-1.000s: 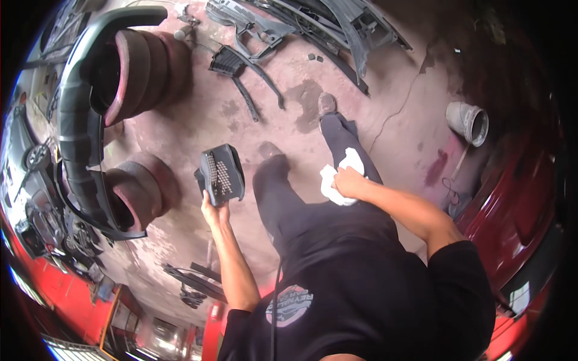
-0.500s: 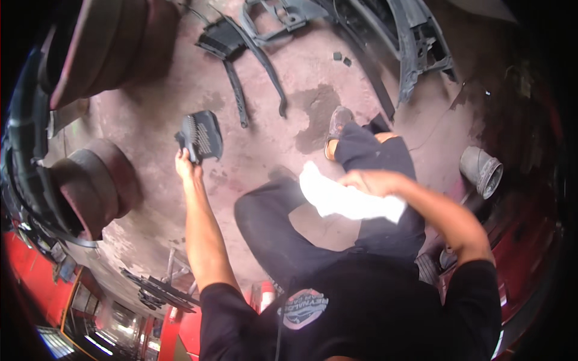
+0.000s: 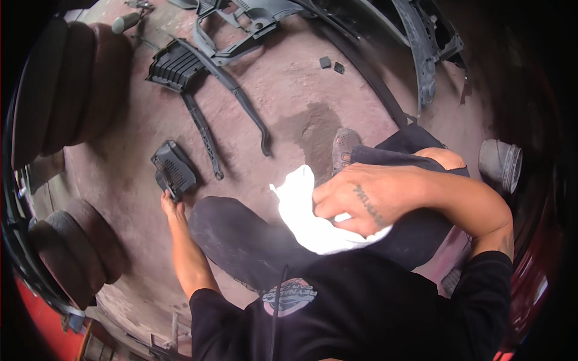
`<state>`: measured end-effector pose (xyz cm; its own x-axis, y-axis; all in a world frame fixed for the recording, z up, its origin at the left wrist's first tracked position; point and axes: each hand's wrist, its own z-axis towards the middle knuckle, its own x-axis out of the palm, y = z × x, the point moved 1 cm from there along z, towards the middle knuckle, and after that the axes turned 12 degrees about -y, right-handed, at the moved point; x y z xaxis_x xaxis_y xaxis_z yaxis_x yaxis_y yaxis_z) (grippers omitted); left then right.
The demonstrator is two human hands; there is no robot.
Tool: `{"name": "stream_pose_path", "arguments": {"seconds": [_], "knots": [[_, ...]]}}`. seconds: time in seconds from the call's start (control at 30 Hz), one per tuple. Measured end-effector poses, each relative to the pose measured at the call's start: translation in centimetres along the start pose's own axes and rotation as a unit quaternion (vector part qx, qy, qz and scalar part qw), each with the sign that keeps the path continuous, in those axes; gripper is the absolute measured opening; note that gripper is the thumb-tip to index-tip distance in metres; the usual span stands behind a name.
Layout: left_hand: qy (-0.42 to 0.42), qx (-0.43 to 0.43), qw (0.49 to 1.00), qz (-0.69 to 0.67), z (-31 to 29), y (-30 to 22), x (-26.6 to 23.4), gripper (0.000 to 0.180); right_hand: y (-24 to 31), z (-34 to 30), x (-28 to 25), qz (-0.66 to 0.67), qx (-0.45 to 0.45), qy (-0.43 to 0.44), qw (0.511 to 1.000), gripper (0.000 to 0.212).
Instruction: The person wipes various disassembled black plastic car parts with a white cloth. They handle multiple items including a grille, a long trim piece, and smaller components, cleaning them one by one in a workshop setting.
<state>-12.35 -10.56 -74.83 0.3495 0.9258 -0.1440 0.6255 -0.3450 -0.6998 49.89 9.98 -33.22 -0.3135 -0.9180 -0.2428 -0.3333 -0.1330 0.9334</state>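
Note:
At the left, my left hand (image 3: 173, 206) grips the near edge of a black plastic grille piece (image 3: 180, 163) with a slotted face, at arm's length. It cannot be made out whether the piece is lifted or rests on the floor. My right hand (image 3: 361, 195) is closed around a bunched white cloth (image 3: 295, 210), held above my lap between my bent knees. Part of the cloth hangs toward my body, and my right fingers are partly tucked into its folds.
Long black trim strips (image 3: 241, 93), a ribbed black panel (image 3: 174, 67) and a large grey frame (image 3: 256, 30) lie on the floor ahead. Two small dark pads (image 3: 326, 62) are nearby. Tyre stacks (image 3: 66, 246) stand left; a grey bucket (image 3: 500, 165) stands right.
The view has shifted. My right hand with the cloth has come closer to my body and turned knuckles up. My left hand still holds the grille piece, which is now tilted differently.

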Motion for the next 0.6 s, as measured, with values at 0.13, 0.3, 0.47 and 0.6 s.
{"name": "stream_pose_path", "arguments": {"seconds": [0.13, 0.3, 0.47, 0.6], "knots": [[-0.083, 0.044, 0.979, 0.179, -8.2, 0.1, 3.6, 0.052, 3.4, -2.5, 1.6, -0.001, -0.007, -0.095, 0.995, 0.014], [0.059, 0.304, 0.948, 0.078, -21.9, -7.1, 9.3, 0.044, 7.7, -4.2, 3.3, 0.002, -0.145, -0.276, 0.950, 0.046], [0.529, 0.479, 0.697, -0.072, -49.7, -15.0, 19.2, 0.038, 8.1, -4.8, 6.1, -0.099, -0.046, -0.068, 0.992, 0.044], [0.743, 0.323, 0.569, -0.142, -61.0, -16.5, 20.9, 0.038, 6.0, -5.1, 8.9, -0.158, -0.011, -0.122, 0.980, 0.013]]}}
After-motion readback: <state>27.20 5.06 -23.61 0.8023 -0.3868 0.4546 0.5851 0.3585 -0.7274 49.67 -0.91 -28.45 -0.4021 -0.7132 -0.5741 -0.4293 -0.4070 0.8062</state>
